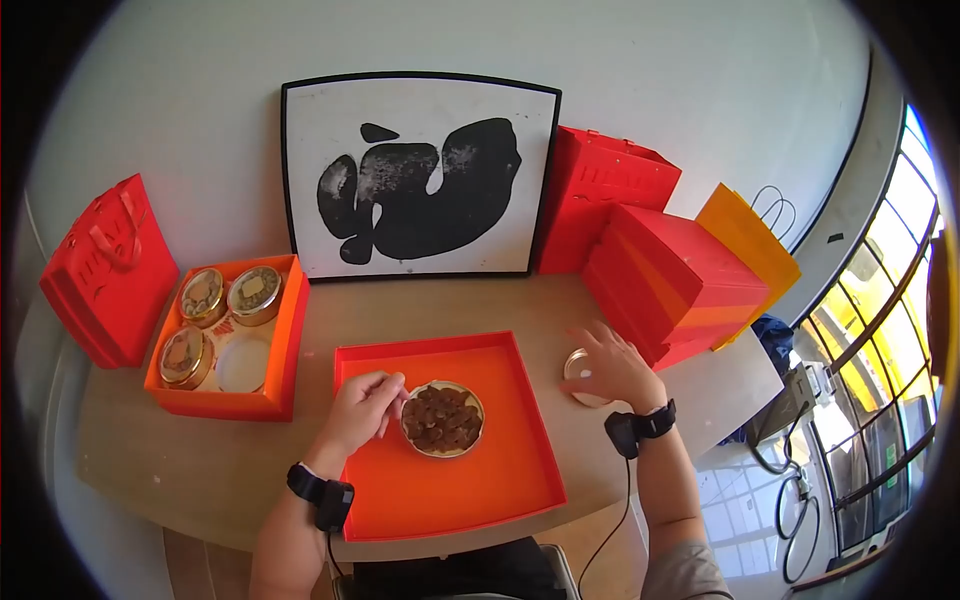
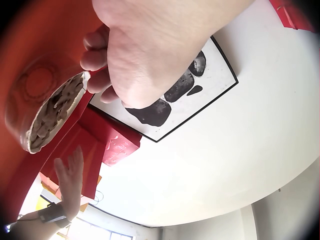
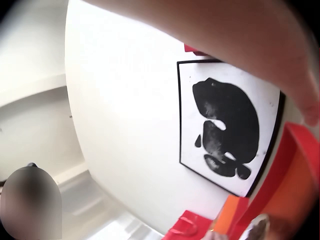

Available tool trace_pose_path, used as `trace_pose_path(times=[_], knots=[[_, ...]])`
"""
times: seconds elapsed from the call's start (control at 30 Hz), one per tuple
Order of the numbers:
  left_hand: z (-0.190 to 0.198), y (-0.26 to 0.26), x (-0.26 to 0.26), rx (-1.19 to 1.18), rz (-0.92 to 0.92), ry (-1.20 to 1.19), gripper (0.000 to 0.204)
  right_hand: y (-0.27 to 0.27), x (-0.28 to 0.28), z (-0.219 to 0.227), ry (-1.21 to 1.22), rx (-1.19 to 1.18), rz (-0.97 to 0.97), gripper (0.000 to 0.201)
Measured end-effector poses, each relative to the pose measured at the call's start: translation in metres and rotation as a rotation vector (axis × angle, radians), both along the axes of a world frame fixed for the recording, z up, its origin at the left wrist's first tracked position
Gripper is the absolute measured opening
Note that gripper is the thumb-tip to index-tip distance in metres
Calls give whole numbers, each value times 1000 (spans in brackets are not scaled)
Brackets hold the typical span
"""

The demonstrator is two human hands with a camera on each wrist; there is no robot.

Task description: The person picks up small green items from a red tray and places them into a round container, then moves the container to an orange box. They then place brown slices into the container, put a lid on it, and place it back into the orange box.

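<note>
A clear round jar (image 1: 442, 420) of brown dried pieces stands uncovered in a shallow orange-red box lid (image 1: 500, 490). Its pale, ragged rim shows from the side in the left wrist view. My left hand (image 1: 362, 412) is at the left of the rim, fingers curled, thumb and forefinger together right at a raised white bit of the edge. Over at the right, my right hand (image 1: 618, 368) hovers with its fingers spread above a round jar lid (image 1: 580, 392) on the table, partly covering it.
An orange gift box (image 1: 220, 400) at the left holds several gold-lidded jars and one vacant round slot. Red bags (image 1: 115, 275) stand at the left and back right (image 1: 615, 190). A red box (image 1: 675, 280), yellow bag (image 1: 750, 260) and framed black-and-white picture (image 1: 420, 180) line the wall.
</note>
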State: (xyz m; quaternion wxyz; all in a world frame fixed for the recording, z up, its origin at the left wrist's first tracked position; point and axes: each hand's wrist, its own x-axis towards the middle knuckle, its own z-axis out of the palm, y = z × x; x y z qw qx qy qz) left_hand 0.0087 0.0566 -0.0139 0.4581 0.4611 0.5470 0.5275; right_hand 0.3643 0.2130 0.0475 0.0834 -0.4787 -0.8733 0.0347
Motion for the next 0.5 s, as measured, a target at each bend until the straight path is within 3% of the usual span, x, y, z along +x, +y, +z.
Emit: trace_pose_path(times=[0.1, 0.23, 0.4, 0.5], knots=[[-2, 0, -1, -3, -20, 3, 38, 9, 28, -21, -96, -139, -117, 98], [-3, 2, -1, -14, -45, 10, 39, 19, 38, -41, -77, -239, -107, 100], [-2, 1, -1, 22, -16, 25, 39, 11, 14, -20, -53, -115, -144, 95], [-2, 0, 0, 14, -27, 38, 39, 1, -5, -1, 36, -30, -11, 94]])
